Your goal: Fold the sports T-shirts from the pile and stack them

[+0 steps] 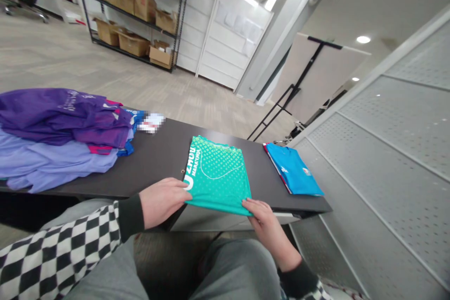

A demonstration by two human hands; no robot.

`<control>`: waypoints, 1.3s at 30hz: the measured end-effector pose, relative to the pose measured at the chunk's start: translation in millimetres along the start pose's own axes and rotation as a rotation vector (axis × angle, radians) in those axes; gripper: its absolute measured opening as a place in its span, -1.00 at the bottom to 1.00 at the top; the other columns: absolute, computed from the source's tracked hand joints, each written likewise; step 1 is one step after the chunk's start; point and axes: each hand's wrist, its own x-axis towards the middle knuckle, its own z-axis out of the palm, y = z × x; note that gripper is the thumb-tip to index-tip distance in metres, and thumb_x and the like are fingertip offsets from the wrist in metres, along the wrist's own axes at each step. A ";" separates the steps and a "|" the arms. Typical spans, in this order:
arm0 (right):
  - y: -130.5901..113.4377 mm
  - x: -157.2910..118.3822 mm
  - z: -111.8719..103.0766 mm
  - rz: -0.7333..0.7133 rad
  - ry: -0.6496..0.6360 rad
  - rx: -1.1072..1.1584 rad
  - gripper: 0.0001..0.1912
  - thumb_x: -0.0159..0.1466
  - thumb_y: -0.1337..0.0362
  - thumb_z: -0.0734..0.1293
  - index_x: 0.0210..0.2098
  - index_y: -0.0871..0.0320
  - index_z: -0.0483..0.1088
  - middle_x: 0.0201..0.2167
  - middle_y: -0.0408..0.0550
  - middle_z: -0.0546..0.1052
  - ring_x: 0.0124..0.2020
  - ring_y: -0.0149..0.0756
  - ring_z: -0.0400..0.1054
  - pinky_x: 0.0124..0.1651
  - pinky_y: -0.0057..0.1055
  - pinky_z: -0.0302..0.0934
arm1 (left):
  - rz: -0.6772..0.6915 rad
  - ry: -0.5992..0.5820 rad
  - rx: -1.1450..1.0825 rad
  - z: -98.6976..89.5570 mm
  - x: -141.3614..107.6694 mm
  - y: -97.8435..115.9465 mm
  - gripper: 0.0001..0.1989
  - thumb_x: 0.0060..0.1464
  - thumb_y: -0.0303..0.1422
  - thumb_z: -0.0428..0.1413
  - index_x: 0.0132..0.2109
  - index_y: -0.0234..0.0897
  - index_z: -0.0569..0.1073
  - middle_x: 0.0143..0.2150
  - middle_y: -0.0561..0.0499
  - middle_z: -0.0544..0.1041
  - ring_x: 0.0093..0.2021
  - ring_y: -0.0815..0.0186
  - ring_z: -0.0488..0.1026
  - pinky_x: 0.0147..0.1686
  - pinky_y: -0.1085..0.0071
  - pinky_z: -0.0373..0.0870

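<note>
A green patterned shirt with white lettering is folded into a rough rectangle at the front of the dark table. My left hand grips its near left corner, fingers closed over the fabric. At the near right corner, my right hand pinches the edge between thumb and fingers. The shirt's near edge hangs slightly past the table edge, stretched between both hands. To the right lies a neat stack of folded shirts with a blue shirt on top.
A loose heap of clothes, with a purple shirt above a lavender one, covers the left of the table. A white card lies beside it. A perforated grey panel borders the right side. Shelves with cardboard boxes stand behind.
</note>
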 end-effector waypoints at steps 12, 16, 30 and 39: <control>-54.5 43.1 -101.4 0.255 0.054 0.363 -0.61 0.49 -0.11 0.45 0.00 0.05 0.71 -0.10 0.02 0.74 -0.10 -0.07 0.61 -0.01 -0.26 0.51 | -0.420 0.111 -0.869 -89.9 37.9 -8.7 -0.62 0.28 0.01 0.30 -0.08 -0.21 0.73 -0.17 -0.05 0.74 -0.15 0.15 0.64 -0.07 0.28 0.61; -8.1 121.7 -47.2 0.317 0.081 0.300 -0.59 0.41 -0.12 0.45 -0.09 0.10 0.67 -0.13 0.03 0.73 -0.09 -0.04 0.58 0.03 -0.21 0.44 | -0.487 0.119 -0.668 -48.6 82.4 -89.5 -0.63 0.24 -0.01 0.23 -0.11 -0.23 0.65 -0.27 -0.02 0.67 -0.24 0.17 0.56 -0.12 0.29 0.51; 75.5 306.6 51.3 0.437 -0.034 -0.025 -0.69 0.36 0.02 0.47 -0.21 0.16 0.61 -0.27 0.02 0.69 -0.25 -0.14 0.50 -0.11 -0.28 0.30 | -0.697 0.090 0.194 -25.2 124.0 -190.2 -0.64 0.46 -0.22 0.05 0.03 -0.28 0.71 0.13 -0.32 0.65 0.21 -0.17 0.49 0.24 -0.09 0.33; 52.9 365.1 56.0 0.360 0.020 -0.359 -0.52 0.48 0.03 0.39 0.26 0.15 0.55 0.23 0.26 0.60 0.25 0.14 0.48 0.29 0.01 0.34 | -0.082 0.120 0.148 -13.6 122.1 -180.2 -0.67 0.36 -0.34 0.12 0.14 -0.20 0.69 0.28 -0.18 0.64 0.29 -0.02 0.52 0.29 0.04 0.36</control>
